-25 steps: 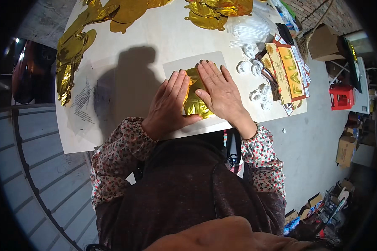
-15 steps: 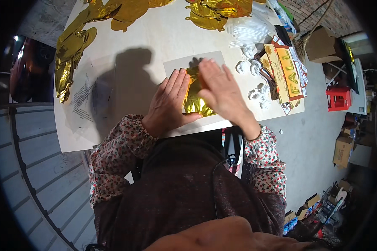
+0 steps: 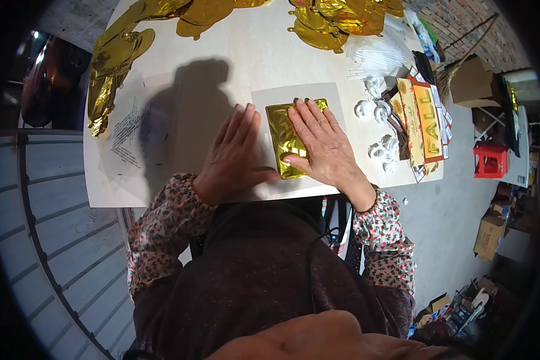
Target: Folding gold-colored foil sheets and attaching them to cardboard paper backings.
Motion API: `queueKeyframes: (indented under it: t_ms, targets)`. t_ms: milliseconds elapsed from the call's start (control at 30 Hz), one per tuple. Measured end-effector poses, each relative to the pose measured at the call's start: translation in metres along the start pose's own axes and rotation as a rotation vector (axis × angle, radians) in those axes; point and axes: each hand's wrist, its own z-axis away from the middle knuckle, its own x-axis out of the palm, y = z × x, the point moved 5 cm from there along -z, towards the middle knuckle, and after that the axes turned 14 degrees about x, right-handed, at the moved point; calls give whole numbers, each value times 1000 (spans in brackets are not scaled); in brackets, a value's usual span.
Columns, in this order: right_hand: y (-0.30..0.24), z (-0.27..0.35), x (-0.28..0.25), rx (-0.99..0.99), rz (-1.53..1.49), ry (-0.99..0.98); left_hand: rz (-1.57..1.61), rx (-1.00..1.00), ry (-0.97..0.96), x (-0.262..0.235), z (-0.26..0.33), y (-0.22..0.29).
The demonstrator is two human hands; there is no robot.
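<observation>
Right now I see the folded gold foil piece (image 3: pixel 289 139) lying just above the middle of the frame, on a pale sheet of paper (image 3: pixel 342 99) spread over the light wooden table (image 3: pixel 234 66). Its long axis runs roughly up and down the picture, tilted a little so the top leans toward the left.

My right hand (image 3: pixel 321 144) lies flat on the foil's right half, fingers straight and spread, palm down, pressing rather than clutching; its thumb crosses the lower part of the foil toward the left. My left hand (image 3: pixel 234 153) lies flat on the table just to the left of the foil, fingers straight and together, pointing to the top of the frame. Its thumb reaches toward the foil's lower left corner; I cannot tell whether it touches. Neither hand grasps anything.

So the foil lies under the right palm and just to the right of the left fingers. The right hand is plainly the nearer 1, and the foil's left long edge runs alongside the left hand's fingers.

Further off, crumpled gold foil balloons (image 3: pixel 111 60) fill the upper left and top, small white plastic pieces (image 3: pixel 375 111) sit right of the paper, and printed cards (image 3: pixel 423 120) lie beyond them.
</observation>
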Motion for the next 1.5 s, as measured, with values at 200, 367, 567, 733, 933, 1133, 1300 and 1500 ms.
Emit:
queueKeyframes:
  t_ms: [200,367,567,733,933,1133,1300,1500]
  targets:
    - [0,-1,-1,-6,5,-2,9,9,19,-1,-12,6]
    - [-3,-1,-4,-16,5,10,7,-10,50,2,-5,1]
    - [-5,-1,-5,-18,-20,8,10,11,77,-2,-19,21]
    - [-10,1,-8,-35,-25,8,-5,-25,74,-7,2,8]
    - [-5,4,-4,-4,-4,8,-144,-172,152,-42,56,-49]
    - [-3,1,-4,-22,-15,22,386,-599,478,-78,160,-110]
    - [-7,1,-7,-28,-6,14,-189,-464,319,-82,125,-74]
    - [-5,2,-2,-13,4,34,-158,-381,242,-69,76,-85]
